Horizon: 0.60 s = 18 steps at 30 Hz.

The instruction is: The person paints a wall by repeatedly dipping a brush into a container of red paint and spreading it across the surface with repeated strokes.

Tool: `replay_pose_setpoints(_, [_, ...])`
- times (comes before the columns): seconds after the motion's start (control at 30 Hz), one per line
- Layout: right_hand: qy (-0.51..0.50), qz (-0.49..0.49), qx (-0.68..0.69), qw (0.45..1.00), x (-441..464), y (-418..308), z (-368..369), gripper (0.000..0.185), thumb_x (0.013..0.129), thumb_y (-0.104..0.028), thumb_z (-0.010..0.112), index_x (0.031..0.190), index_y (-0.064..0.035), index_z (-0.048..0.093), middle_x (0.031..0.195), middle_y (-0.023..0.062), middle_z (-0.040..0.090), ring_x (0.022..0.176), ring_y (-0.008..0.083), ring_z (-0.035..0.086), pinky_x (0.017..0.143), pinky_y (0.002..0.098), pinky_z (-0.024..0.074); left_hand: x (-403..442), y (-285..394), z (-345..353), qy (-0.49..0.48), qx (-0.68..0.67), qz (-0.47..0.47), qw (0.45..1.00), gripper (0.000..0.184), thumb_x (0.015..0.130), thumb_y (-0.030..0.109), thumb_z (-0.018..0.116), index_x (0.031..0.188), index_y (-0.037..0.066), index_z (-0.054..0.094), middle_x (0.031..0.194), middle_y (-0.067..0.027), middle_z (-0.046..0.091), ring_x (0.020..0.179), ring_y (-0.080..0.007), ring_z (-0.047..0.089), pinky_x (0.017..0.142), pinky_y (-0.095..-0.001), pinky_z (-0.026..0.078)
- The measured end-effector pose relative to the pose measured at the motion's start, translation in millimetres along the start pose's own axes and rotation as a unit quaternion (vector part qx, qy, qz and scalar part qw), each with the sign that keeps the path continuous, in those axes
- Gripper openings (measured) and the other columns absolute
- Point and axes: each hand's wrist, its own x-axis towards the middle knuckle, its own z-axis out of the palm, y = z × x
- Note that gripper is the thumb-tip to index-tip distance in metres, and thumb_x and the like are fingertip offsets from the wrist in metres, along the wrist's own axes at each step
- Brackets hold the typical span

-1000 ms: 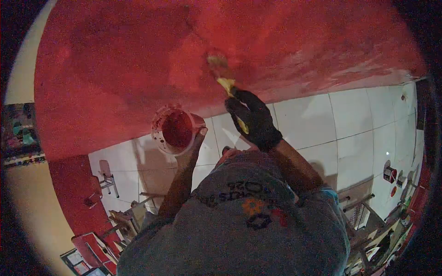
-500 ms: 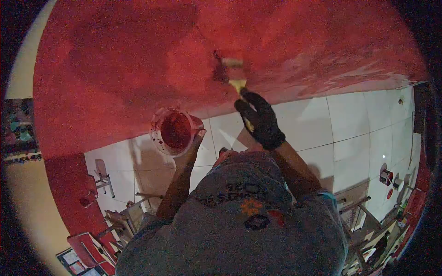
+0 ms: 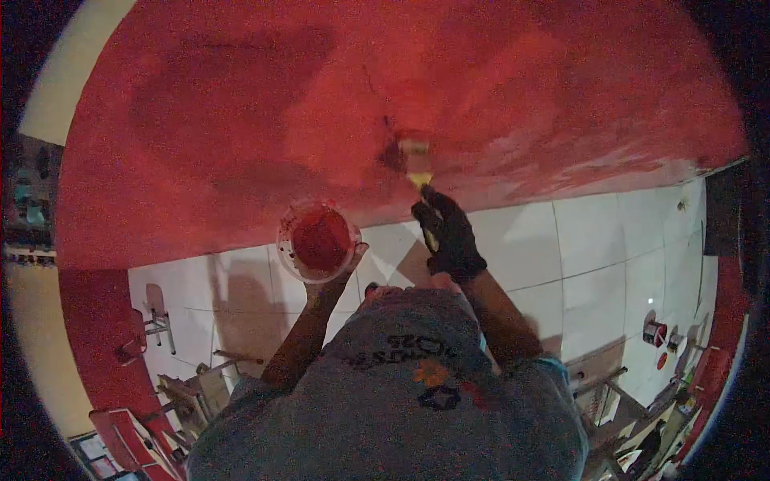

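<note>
My right hand [image 3: 451,239], in a black glove, is wrapped round the yellow handle of a flat paintbrush [image 3: 418,164]. The brush's bristle end is against or very near the red wall [image 3: 513,88], just above where it meets the floor; contact is hard to make out. My bare left hand [image 3: 350,260] grips a clear plastic tub [image 3: 298,275] from its lower right side. Red paint [image 3: 322,239] shows inside the tub, and splashes mark its rim. Most of my left fingers are hidden by the tub.
White floor tiles [image 3: 513,240] run along the wall's base. A chair [image 3: 158,317] stands at the left, with wooden furniture [image 3: 192,393] nearer me. Toward the right are a paint can [image 3: 654,333] and more furniture [image 3: 613,393]. Patchy, paler streaks [image 3: 593,164] cross the wall's lower right.
The brush, both hands and the tub appear lower in the view, and the tub slightly farther right. The whole scene has shifted too, so my head has moved. Both grips are unchanged.
</note>
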Motion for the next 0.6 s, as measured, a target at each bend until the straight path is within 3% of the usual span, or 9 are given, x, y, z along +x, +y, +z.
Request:
replay_pose_setpoints(0.03, [-0.001, -0.007, -0.004, 1.000, 2, -3, -1, 0.028, 0.080, -0.015, 0.059, 0.106, -0.0034, 0.055, 0.101, 0.0169, 0.058, 0.094, 0.0308, 0.055, 0.083, 0.0383, 0.0434, 6, -7, -4, -0.048, -0.085, -0.038, 0.994, 0.056, 0.064, 0.020, 0.075, 0.110, 0.009, 0.045, 0.096, -0.0031, 0.056, 0.094, -0.0167, 0.054, 0.085, -0.0342, 0.043])
replay_pose_setpoints(0.1, [-0.053, 0.357, 0.223, 0.906, 4, -14, -4, 0.025, 0.081, -0.011, 0.056, 0.105, -0.0041, 0.055, 0.101, 0.0152, 0.058, 0.095, 0.0285, 0.055, 0.082, 0.0371, 0.0434, 1, -10, -8, -0.026, -0.053, -0.064, 0.996, 0.061, 0.063, 0.022, 0.077, 0.112, 0.009, 0.043, 0.101, -0.0046, 0.054, 0.097, -0.0178, 0.053, 0.084, -0.0348, 0.043])
replay_pose_setpoints(0.17, [-0.034, 0.217, 0.118, 0.968, -5, -3, -8, 0.025, 0.082, -0.011, 0.055, 0.105, -0.0040, 0.055, 0.100, 0.0150, 0.058, 0.094, 0.0278, 0.055, 0.081, 0.0364, 0.0434, -6, -8, -3, -0.008, -0.024, -0.088, 0.996, 0.067, 0.061, 0.025, 0.078, 0.114, 0.008, 0.041, 0.106, -0.0062, 0.052, 0.100, -0.0190, 0.051, 0.083, -0.0353, 0.044])
replay_pose_setpoints(0.2, [-0.016, 0.074, 0.015, 0.997, -5, -1, -13, 0.025, 0.082, -0.011, 0.054, 0.105, -0.0039, 0.056, 0.099, 0.0148, 0.058, 0.093, 0.0271, 0.055, 0.080, 0.0358, 0.0435, -10, 4, 4, 0.029, 0.052, 0.014, 0.998, 0.053, 0.070, 0.023, 0.068, 0.114, 0.009, 0.043, 0.108, -0.0068, 0.050, 0.101, -0.0176, 0.048, 0.086, -0.0339, 0.041])
replay_pose_setpoints(0.23, [-0.015, 0.066, 0.008, 0.998, -4, -2, -16, 0.025, 0.082, -0.011, 0.054, 0.105, -0.0039, 0.056, 0.099, 0.0148, 0.058, 0.093, 0.0271, 0.055, 0.080, 0.0358, 0.0435, -12, 11, 9, 0.069, 0.126, 0.115, 0.983, 0.040, 0.078, 0.021, 0.057, 0.114, 0.009, 0.044, 0.109, -0.0074, 0.049, 0.102, -0.0163, 0.044, 0.088, -0.0325, 0.038])
replay_pose_setpoints(0.33, [0.080, 0.133, 0.032, 0.987, 7, -17, -36, 0.021, 0.081, -0.006, 0.054, 0.101, 0.0014, 0.055, 0.102, 0.0114, 0.058, 0.088, 0.0221, 0.057, 0.076, 0.0328, 0.0456, -8, -14, 3, 0.040, 0.117, 0.074, 0.990, 0.058, 0.069, 0.024, 0.067, 0.117, 0.008, 0.040, 0.110, -0.0081, 0.049, 0.102, -0.0184, 0.047, 0.087, -0.0336, 0.040])
replay_pose_setpoints(0.4, [0.169, 0.317, 0.306, 0.881, 21, -36, -51, 0.017, 0.083, -0.008, 0.054, 0.097, 0.0020, 0.056, 0.102, 0.0115, 0.057, 0.083, 0.0209, 0.059, 0.071, 0.0316, 0.0478, -2, -27, 0, 0.004, 0.116, 0.026, 0.993, 0.076, 0.059, 0.027, 0.077, 0.119, 0.007, 0.035, 0.111, -0.0088, 0.048, 0.102, -0.0204, 0.049, 0.086, -0.0348, 0.043])
replay_pose_setpoints(0.53, [0.155, 0.252, 0.335, 0.894, 33, -51, -77, 0.034, 0.086, -0.029, 0.051, 0.103, 0.0006, 0.051, 0.107, 0.0157, 0.055, 0.085, 0.0240, 0.059, 0.068, 0.0341, 0.0498, -6, 9, 11, 0.009, 0.110, 0.037, 0.993, 0.085, 0.055, 0.027, 0.082, 0.121, 0.005, 0.032, 0.114, -0.0092, 0.047, 0.103, -0.0210, 0.051, 0.085, -0.0350, 0.045])
replay_pose_setpoints(0.6, [0.154, 0.262, 0.342, 0.889, 39, -60, -80, 0.038, 0.086, -0.034, 0.050, 0.103, -0.0001, 0.048, 0.108, 0.0169, 0.054, 0.086, 0.0256, 0.059, 0.068, 0.0362, 0.0501, 0, -45, 5, -0.019, 0.079, 0.022, 0.996, 0.083, 0.056, 0.023, 0.081, 0.121, 0.006, 0.032, 0.114, -0.0091, 0.047, 0.102, -0.0209, 0.051, 0.085, -0.0352, 0.045])
